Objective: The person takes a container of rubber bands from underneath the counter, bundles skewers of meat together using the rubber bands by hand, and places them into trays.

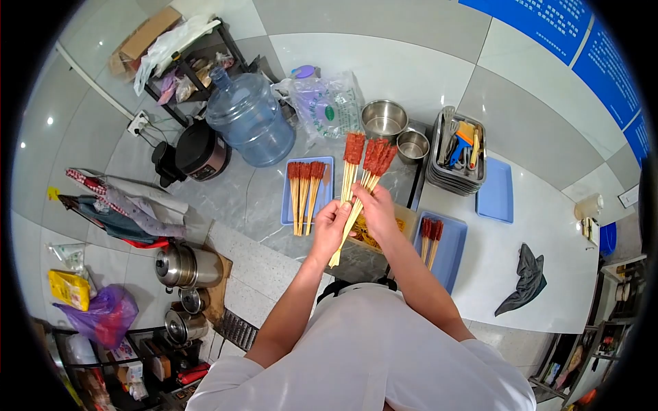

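My left hand (332, 225) is closed around the sticks of a bundle of meat skewers (353, 151), red meat at the top. Fingers of my right hand (375, 204) grip a second, fanned bundle of skewers (378, 159), whose pale stick ends cross in front of my left palm. To the left, a blue tray (327, 205) holds several bunches of skewers (306, 179). Partly behind my right forearm, another blue tray (449, 253) carries more skewers (432, 229). A container of yellow pieces (370, 236) sits below my hands, partly hidden by them.
Behind my hands stand metal pots (384, 118), a plastic bag (325, 109) and a large water jug (250, 120). Stacked metal trays with utensils (456, 168) are at right, beside an empty blue tray (495, 198). A dark cloth (524, 277) lies on the white table (480, 288).
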Available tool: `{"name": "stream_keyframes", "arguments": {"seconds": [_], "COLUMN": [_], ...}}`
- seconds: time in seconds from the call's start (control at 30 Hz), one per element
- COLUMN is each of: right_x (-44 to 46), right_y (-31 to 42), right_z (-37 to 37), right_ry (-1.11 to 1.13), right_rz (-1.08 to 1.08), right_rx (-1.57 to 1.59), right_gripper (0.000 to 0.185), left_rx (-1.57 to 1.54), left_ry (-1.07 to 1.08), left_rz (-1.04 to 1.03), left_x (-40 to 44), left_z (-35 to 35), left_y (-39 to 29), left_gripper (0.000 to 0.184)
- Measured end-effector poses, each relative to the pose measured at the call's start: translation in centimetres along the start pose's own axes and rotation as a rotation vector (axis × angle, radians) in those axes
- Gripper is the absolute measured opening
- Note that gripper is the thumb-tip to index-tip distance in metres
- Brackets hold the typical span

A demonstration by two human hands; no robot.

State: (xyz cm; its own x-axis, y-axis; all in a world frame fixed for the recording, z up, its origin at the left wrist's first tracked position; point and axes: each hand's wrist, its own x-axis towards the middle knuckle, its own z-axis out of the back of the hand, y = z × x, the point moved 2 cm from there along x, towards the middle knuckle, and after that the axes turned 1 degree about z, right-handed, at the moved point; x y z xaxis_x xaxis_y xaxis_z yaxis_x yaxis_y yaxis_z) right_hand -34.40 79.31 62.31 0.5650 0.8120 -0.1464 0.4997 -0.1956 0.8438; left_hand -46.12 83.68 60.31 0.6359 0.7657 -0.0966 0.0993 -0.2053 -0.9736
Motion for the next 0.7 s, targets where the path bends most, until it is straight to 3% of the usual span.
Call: {"name": "stream_keyframes", "arguments": {"seconds": [0.27, 0.7], "right_x": [0.3, -0.5], "right_y": [-0.8, 1.5], "right_z": [0.6, -0.7], "right_ry": [-0.079, -0.066], "right_rz": [0.138, -0.017], "right_rx": [-0.195, -0.17], "right_gripper": [0.017, 0.018], "left_rx": [-0.019, 0.136], "left_ry": [-0.1, 0.013], "left_rz": [-0.047, -0.026], "left_x": [0.7, 0.1], "left_z": [0.5, -0.1], "left_y": [0.4, -1.1], "left_gripper": [0.027, 0.036]}}
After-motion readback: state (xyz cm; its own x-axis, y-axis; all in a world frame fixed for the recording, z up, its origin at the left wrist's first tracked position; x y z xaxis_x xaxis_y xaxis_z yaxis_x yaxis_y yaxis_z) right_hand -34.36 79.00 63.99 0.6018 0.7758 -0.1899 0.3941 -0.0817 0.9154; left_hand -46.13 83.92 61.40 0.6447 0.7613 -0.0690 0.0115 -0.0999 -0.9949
